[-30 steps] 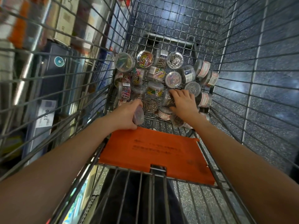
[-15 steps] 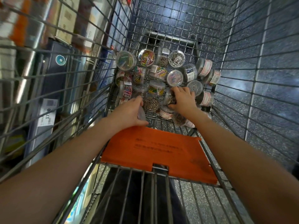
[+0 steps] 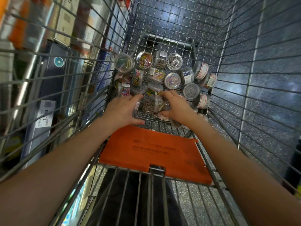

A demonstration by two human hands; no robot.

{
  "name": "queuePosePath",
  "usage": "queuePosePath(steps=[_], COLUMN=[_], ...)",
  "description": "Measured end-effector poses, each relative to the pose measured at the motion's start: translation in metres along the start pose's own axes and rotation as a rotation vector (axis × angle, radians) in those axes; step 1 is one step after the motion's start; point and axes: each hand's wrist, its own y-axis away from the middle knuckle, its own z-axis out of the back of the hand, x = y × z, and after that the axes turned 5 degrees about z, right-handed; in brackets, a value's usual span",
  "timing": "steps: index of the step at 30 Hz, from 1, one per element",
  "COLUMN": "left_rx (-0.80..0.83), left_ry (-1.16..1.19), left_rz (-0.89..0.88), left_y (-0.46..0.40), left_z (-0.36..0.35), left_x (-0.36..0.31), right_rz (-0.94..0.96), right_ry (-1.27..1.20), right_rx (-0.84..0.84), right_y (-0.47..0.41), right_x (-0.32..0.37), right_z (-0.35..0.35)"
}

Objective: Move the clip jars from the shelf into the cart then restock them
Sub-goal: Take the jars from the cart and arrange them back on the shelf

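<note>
Nearest the camera, two bare forearms are being stretched forward into a wire cart [image 3: 254, 66]. Just beyond the elbows, an orange flap [image 3: 154, 152] is lying flat across the cart's near end. Past it, the left hand [image 3: 121, 110] is being curled around a clear jar [image 3: 136, 106] lying on its side, its long axis pointing roughly away from the camera; the thumb is stretched out toward the flap and the fingers are wrapped over the jar's top. Just beside it, the right hand [image 3: 176, 106] is being closed over another jar [image 3: 160, 104], tipped on its side with one end facing left; its fingers are bent and held close together. Between the hands, a jar of metal clips [image 3: 148, 105] is being shown end-on. Farther on, a heap of clip jars [image 3: 162, 74] is resting on the cart floor, some upright with lids facing up, others lying sideways with labels showing. To the left, blurred shelving [image 3: 40, 54] is being seen through the wire.
</note>
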Motion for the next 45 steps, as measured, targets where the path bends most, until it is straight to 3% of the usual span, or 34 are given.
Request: queuePosePath(steps=[12, 20, 25, 31, 45], left_rx=[-0.106, -0.129, -0.097, -0.102, -0.093], left_ry=[0.031, 0.075, 0.097, 0.082, 0.101], left_rz=[-0.021, -0.041, 0.004, 0.023, 0.022], left_y=[0.001, 0.001, 0.001, 0.0, 0.0], left_z=[0.0, -0.004, -0.002, -0.002, -0.001], left_x=[-0.003, 0.002, 0.009, 0.009, 0.01], right_rz=[0.235, 0.236, 0.146, 0.009, -0.04], right_ry=[0.053, 0.075, 0.127, 0.124, 0.036], right_rx=[0.008, -0.001, 0.04, -0.05, -0.067], right_y=[-0.003, -0.001, -0.009, -0.023, -0.054], right_x=[0.042, 0.045, 0.03, 0.003, -0.017], right_z=[-0.004, -0.007, -0.007, -0.007, -0.031])
